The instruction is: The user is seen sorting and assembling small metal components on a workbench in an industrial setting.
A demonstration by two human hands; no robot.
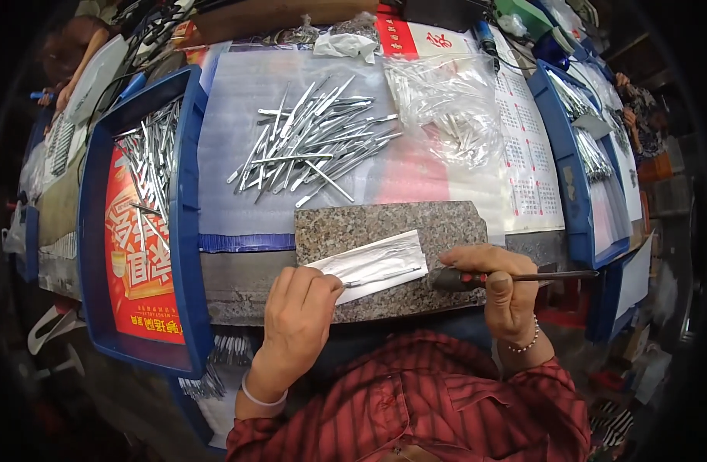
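My left hand (298, 312) is closed in a pinch on the near-left end of a slim silvery metal strip (384, 276). The strip lies along folded white paper (369, 258) on a speckled granite slab (454, 219). My right hand (498, 289) grips a screwdriver (554, 276) sideways, its dark handle with a red band toward the slab and its shaft pointing right. Beyond the slab lies a loose heap of similar metal strips (311, 142). What my left fingertips cover of the strip is hidden.
To the left, a long blue bin (188, 231) holds more metal strips over a red printed sheet. A clear plastic bag (446, 100) of thin pale pieces sits at the back right. Another blue bin (573, 185) stands at the far right. Other people's hands show near both edges.
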